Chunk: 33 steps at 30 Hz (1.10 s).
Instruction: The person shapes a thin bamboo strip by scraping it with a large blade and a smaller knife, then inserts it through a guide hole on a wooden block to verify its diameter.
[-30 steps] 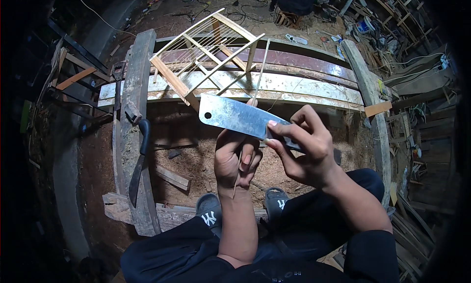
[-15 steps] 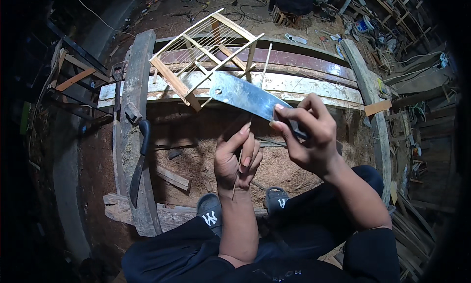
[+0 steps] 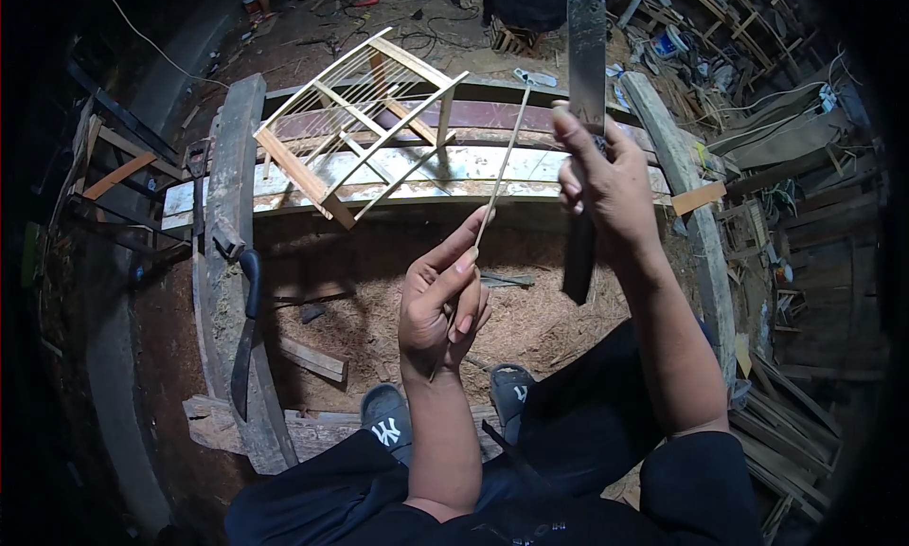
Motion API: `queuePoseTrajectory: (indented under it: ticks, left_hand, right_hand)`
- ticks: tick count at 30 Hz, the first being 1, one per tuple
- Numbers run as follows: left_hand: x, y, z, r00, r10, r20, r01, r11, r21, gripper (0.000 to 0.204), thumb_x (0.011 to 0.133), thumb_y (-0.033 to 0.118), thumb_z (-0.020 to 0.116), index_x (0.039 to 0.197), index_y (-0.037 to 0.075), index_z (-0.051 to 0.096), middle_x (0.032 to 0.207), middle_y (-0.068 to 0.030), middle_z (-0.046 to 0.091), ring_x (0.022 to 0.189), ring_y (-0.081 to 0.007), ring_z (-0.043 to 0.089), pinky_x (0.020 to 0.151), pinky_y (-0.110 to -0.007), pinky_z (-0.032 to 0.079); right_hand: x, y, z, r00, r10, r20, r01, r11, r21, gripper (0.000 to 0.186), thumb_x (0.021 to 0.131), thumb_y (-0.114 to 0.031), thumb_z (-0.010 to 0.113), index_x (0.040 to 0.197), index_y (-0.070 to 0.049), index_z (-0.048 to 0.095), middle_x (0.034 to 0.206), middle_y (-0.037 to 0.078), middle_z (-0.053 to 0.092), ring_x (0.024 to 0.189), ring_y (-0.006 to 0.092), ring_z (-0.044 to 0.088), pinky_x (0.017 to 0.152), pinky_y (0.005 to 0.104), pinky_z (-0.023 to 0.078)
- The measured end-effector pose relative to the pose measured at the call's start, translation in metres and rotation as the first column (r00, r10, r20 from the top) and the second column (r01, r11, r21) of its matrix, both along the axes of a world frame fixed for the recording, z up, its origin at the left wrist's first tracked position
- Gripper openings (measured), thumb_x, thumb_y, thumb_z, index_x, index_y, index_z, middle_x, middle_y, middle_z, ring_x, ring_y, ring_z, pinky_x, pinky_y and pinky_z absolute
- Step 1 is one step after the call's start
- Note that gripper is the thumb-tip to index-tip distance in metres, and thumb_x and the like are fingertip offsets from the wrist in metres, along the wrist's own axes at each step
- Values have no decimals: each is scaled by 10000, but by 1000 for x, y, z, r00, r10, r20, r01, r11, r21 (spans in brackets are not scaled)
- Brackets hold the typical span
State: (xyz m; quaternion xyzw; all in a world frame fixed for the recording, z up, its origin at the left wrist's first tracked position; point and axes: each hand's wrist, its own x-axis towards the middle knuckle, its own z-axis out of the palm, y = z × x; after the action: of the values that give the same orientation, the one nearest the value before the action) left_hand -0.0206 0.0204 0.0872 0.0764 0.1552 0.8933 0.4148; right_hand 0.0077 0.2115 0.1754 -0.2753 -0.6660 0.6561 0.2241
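Between the thumb and fingers of my left hand (image 3: 440, 304) is a thin bamboo stick (image 3: 508, 153), slanting up and to the right, its lower end running down past my palm to the wrist. My right hand (image 3: 611, 186) grips a broad-bladed knife (image 3: 587, 58). The blade stands upright with its tip away from me, and the dark handle shows below my fist. Knife and stick are apart. Beyond my left hand, a small wooden frame (image 3: 295, 174) strung with several thin rods rests tilted on the planks.
White-painted planks (image 3: 521, 162) cross between two heavy beams, the left beam (image 3: 234, 167) and the right beam (image 3: 705, 252). A dark-handled machete (image 3: 243, 371) lies on the left beam. Shavings (image 3: 379, 333) and a wood block (image 3: 313, 359) are on the ground. Scrap wood (image 3: 776, 461) piles up at right.
My right hand has swung the knife away from the stick, turning the blade from crosswise to upright. The stick, now fully exposed, leans more to the right. The whole view has shifted slightly.
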Motion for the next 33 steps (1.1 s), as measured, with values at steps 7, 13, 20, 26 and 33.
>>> queuePoseTrajectory:
  ticks: [7, 13, 20, 26, 33]
  left_hand:
    - [7, 13, 8, 986, -66, -155, 24, 965, -261, 527, 1028, 73, 535, 1502, -109, 390, 525, 33, 462, 367, -22, 363, 390, -188, 270]
    - [5, 15, 13, 952, -158, -263, 24, 892, -451, 451, 1027, 139, 606, 1423, -66, 538, 589, 15, 535, 458, -20, 438, 434, -167, 316]
    - [-8, 3, -4, 934, -167, -317, -18, 861, -508, 402, 998, 113, 648, 1370, -36, 611, 685, -21, 622, 522, -23, 493, 457, -164, 351]
    - [-13, -5, -2, 912, -161, -377, -86, 824, -560, 368, 988, 118, 669, 1347, 38, 663, 772, 8, 652, 558, -4, 471, 491, -168, 343]
    - [-15, -8, -6, 910, -178, -374, -49, 850, -524, 413, 981, 79, 637, 1374, -45, 606, 770, -40, 647, 553, -25, 481, 485, -170, 356]
  right_hand:
    - [-1, 0, -3, 995, 79, -65, -87, 987, -135, 245, 946, -187, 764, 1125, -36, 688, 806, -14, 658, 533, 4, 482, 469, 179, 387]
    - [-2, 3, -1, 997, -2, -82, -7, 994, -111, 247, 937, -126, 759, 1136, -17, 665, 818, 8, 686, 565, 20, 533, 493, 182, 426]
    - [0, 11, -2, 992, -32, -122, 24, 998, -64, 246, 941, -94, 738, 1144, 0, 635, 896, 84, 744, 579, 35, 539, 518, 193, 431]
    - [-1, 11, -4, 992, -23, -123, 17, 999, -44, 242, 956, -103, 721, 1157, -6, 629, 907, 93, 748, 588, 29, 536, 532, 188, 431]
    - [-3, 7, -4, 989, 52, -139, -57, 998, -38, 255, 970, -107, 704, 1195, -11, 634, 916, 76, 755, 588, 13, 521, 525, 184, 417]
